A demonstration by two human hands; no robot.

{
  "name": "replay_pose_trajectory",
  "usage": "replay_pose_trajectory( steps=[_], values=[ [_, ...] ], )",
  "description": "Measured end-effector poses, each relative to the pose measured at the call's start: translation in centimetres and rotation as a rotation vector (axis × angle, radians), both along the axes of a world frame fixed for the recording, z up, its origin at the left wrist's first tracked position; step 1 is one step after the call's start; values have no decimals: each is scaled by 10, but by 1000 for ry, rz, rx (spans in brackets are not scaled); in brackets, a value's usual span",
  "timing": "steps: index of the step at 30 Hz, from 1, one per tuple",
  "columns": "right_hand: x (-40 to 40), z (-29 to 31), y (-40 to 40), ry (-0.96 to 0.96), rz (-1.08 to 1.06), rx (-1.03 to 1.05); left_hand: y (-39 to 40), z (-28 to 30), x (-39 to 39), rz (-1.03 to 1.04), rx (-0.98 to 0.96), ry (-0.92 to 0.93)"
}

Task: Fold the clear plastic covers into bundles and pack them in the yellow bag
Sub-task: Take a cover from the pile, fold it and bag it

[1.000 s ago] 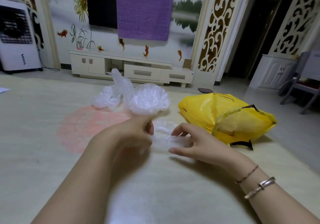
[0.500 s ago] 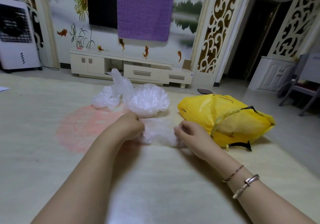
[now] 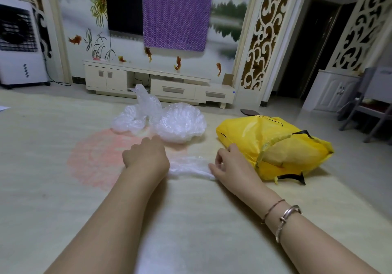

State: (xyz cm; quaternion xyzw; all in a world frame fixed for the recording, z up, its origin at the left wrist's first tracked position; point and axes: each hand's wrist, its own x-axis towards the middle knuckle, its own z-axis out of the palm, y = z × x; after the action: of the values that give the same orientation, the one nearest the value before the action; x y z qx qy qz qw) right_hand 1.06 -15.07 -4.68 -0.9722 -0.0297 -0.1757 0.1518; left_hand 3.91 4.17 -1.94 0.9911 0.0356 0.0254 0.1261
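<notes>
On the pale table [image 3: 63,189], both hands, left hand [image 3: 146,159] and right hand [image 3: 231,165], pinch a flattened clear plastic cover [image 3: 188,166].

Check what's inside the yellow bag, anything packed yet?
The yellow bag lies on its side on the mat, mouth gathered by a drawstring. Its opaque plastic hides the inside, so the contents cannot be told. One clear cover is stretched between both hands, outside the bag.

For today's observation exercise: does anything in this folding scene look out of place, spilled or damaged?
Nothing stands out. The loose clear covers sit heaped beyond the hands, one cover lies stretched between them, and the yellow bag lies intact on its side.
</notes>
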Motion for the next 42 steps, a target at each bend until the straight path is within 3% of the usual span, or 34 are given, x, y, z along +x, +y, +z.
replay_pose_trajectory(
  steps=[2, 4, 6, 8, 10, 13, 16, 18, 20, 23, 24, 26, 29, 33, 35, 39, 42],
  values=[
    [1, 3, -5, 16, 97, 171, 1, -1, 5, -56, -115, -130],
    [-4, 14, -8, 94, 219, 490, 0, 0, 10, -174, -399, -247],
    [-14, 28, -12, 214, 338, 800, -6, 7, 6, -348, -702, -205],
    [-24, 40, -18, 352, 430, 1032, -13, 16, -5, -501, -886, -32],
    [-31, 48, -22, 460, 476, 1106, -16, 21, -14, -575, -957, 115],
    [-35, 52, -26, 498, 457, 1101, -15, 21, -18, -655, -874, 234],
    [-33, 53, -24, 424, 359, 1202, -10, 24, -18, -681, -962, 298],
    [-26, 49, -20, 299, 282, 1313, -9, 26, -16, -611, -1097, 213],
    [-19, 39, -17, 78, 274, 1139, -11, 25, -12, -435, -1190, 83],
    [-14, 22, -23, -239, 322, 324, -23, 15, -5, -171, -1263, -18],
    [-13, 19, -24, -285, 353, 139, -27, 10, -2, -115, -1272, -16],
    [-13, 17, -20, -294, 392, -43, -34, 2, 1, -46, -1328, 18],
    [-13, 13, -11, -277, 421, -169, -37, -4, 2, -7, -1440, 76],
    [-14, 12, -8, -285, 469, -193, -35, -6, 3, -34, -1451, 152],
    [-14, 14, -8, -243, 494, -182, -33, -9, 4, -26, -1324, 110],
    [-14, 11, -10, -107, 529, -122, -28, -12, 8, -77, -833, -150],
    [-16, 14, -12, -29, 502, -22, -25, 2, 3, -180, -861, -208]
  ],
)
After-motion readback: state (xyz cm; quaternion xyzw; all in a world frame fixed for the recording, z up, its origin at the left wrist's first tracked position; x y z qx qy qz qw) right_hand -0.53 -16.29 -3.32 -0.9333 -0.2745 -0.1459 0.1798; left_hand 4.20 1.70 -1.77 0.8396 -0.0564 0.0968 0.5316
